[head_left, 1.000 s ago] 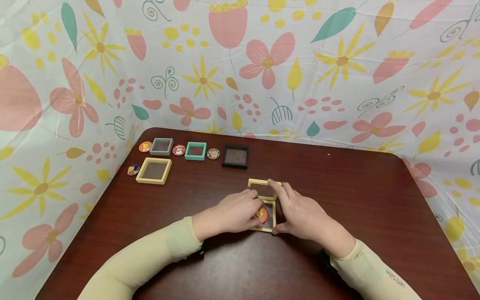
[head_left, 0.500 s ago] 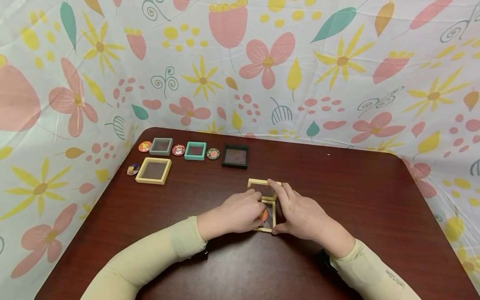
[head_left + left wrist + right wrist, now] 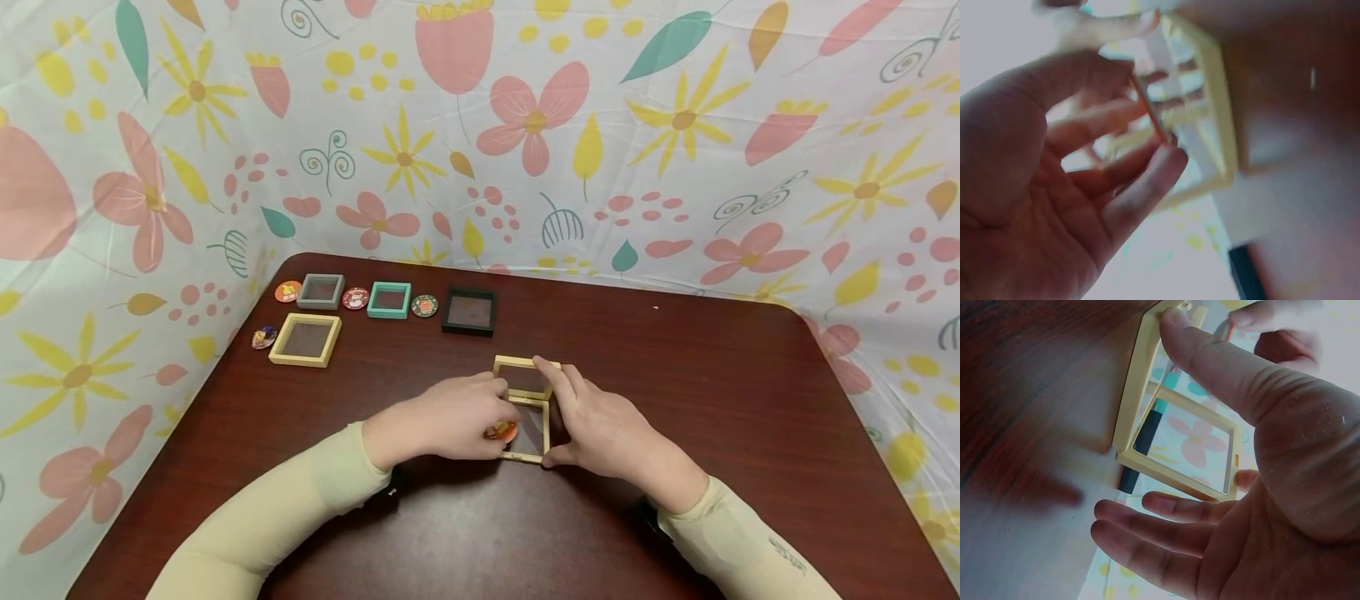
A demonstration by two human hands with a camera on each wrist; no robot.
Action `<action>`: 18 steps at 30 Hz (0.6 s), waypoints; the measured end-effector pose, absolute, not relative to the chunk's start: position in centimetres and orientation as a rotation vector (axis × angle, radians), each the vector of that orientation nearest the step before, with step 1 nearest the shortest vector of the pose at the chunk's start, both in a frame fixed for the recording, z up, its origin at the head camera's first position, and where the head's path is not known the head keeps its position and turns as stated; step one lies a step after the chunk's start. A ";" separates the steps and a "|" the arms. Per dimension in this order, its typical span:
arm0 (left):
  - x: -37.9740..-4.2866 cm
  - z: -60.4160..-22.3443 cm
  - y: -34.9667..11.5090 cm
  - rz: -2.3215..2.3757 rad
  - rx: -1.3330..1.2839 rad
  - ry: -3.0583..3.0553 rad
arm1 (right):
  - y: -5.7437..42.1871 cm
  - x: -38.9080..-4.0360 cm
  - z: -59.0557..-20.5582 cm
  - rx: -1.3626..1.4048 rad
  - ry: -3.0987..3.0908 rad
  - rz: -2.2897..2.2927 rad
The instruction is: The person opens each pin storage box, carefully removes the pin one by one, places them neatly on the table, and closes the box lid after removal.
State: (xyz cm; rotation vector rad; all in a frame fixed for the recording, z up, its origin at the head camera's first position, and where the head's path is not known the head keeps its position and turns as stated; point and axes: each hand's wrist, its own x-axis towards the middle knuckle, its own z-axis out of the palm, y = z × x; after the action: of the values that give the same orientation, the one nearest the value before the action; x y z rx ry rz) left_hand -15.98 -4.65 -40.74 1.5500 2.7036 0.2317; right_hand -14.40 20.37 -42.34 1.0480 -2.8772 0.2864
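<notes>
My left hand (image 3: pixel 461 421) pinches a round orange badge (image 3: pixel 504 432) over the lower half of a pale yellow hinged display frame (image 3: pixel 546 433). In the left wrist view the badge (image 3: pixel 1149 109) shows edge-on between thumb and fingertips. The frame stands open, its clear-windowed lid (image 3: pixel 1169 475) tilted up at the back. My right hand (image 3: pixel 603 425) holds the frame at its right side, thumb at the near corner and index finger on the lid's top edge. The other right fingers stretch out alongside. The left fingers cover the frame's left edge.
At the back left of the brown table (image 3: pixel 712 375) lie grey (image 3: pixel 321 304), teal (image 3: pixel 389 313), black (image 3: pixel 468 332) and another yellow frame (image 3: pixel 303 362). Several round badges sit between them, including an orange one (image 3: pixel 287 291) and a red one (image 3: pixel 356 298). A patterned cloth (image 3: pixel 450 208) hangs behind.
My left hand has moved left with the badge, from over the frame's middle to its left side. The badge has tilted. My right hand stays on the frame.
</notes>
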 end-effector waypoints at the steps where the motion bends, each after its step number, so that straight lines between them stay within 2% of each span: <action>1: -16.1 -40.5 -5.2 0.254 1.551 2.682 | 20.4 -14.4 -42.3 1.047 -2.882 0.283; 7: -17.7 -39.7 -9.4 0.365 1.448 2.690 | 20.3 -14.4 -42.3 1.041 -2.901 0.274; 18: -22.8 -41.3 -17.1 0.195 0.929 2.951 | 20.3 -14.5 -42.4 1.029 -2.923 0.271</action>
State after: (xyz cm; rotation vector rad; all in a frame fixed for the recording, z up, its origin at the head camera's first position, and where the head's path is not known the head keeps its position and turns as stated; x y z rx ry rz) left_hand -22.78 -17.06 -41.25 0.9291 2.9508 0.1948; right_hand -14.49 20.30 -42.40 1.0292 -2.9230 0.2712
